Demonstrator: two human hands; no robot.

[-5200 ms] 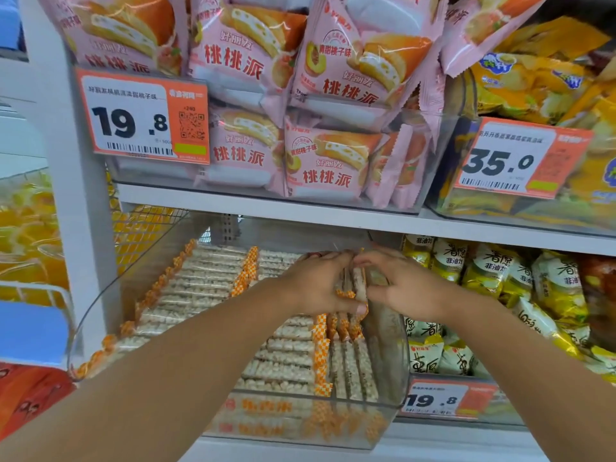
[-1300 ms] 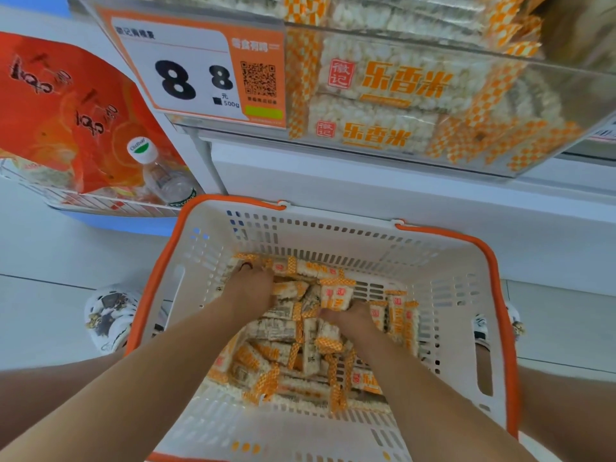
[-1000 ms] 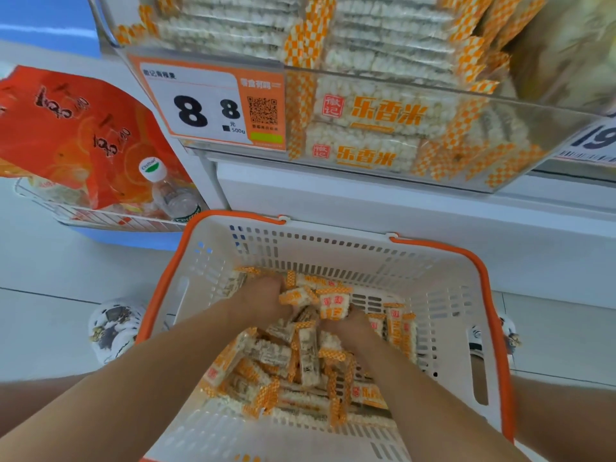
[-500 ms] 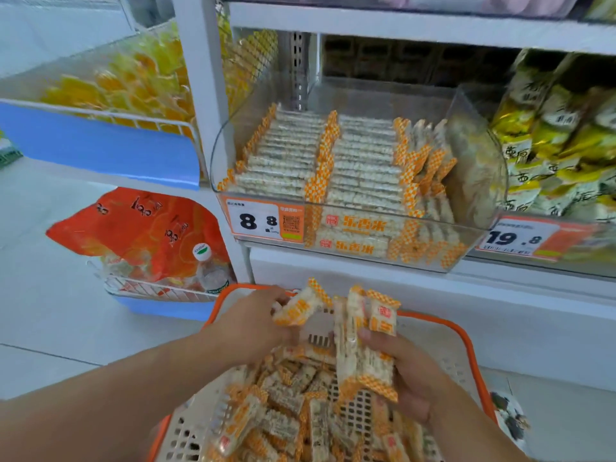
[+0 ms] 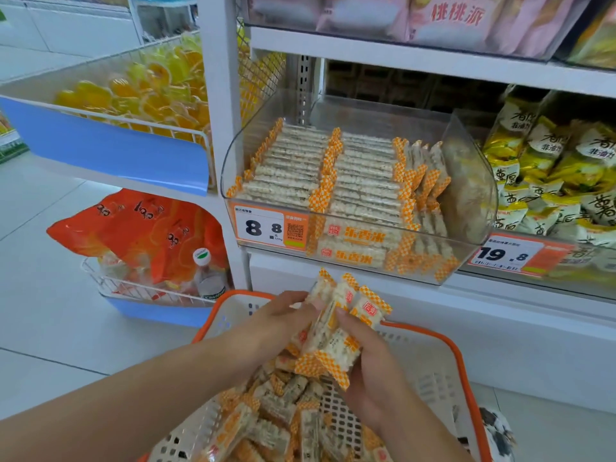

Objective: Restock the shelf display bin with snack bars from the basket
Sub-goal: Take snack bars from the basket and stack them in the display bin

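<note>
A bundle of snack bars (image 5: 336, 331) in clear wrappers with orange checked ends is held between both hands above the basket. My right hand (image 5: 373, 378) grips the bundle from below and the right. My left hand (image 5: 273, 325) pinches its upper left side. The white basket with an orange rim (image 5: 433, 335) sits below, with several loose bars (image 5: 276, 415) inside. The clear shelf display bin (image 5: 466, 181) stands above, holding neat rows of the same bars (image 5: 333, 175) and a few upright ones at the right.
An orange price tag (image 5: 270, 228) reading 8.8 hangs on the bin front. Yellow snack packs (image 5: 553, 175) fill the bin to the right. At the left, a wire basket holds orange bags (image 5: 140, 235) and a water bottle (image 5: 208, 278). Pink packs (image 5: 450, 18) sit on the shelf above.
My hands left the display bin, dug into the basket, and lifted out a bundle of bars. In the last half second my hands brought the bars together into one stack.
</note>
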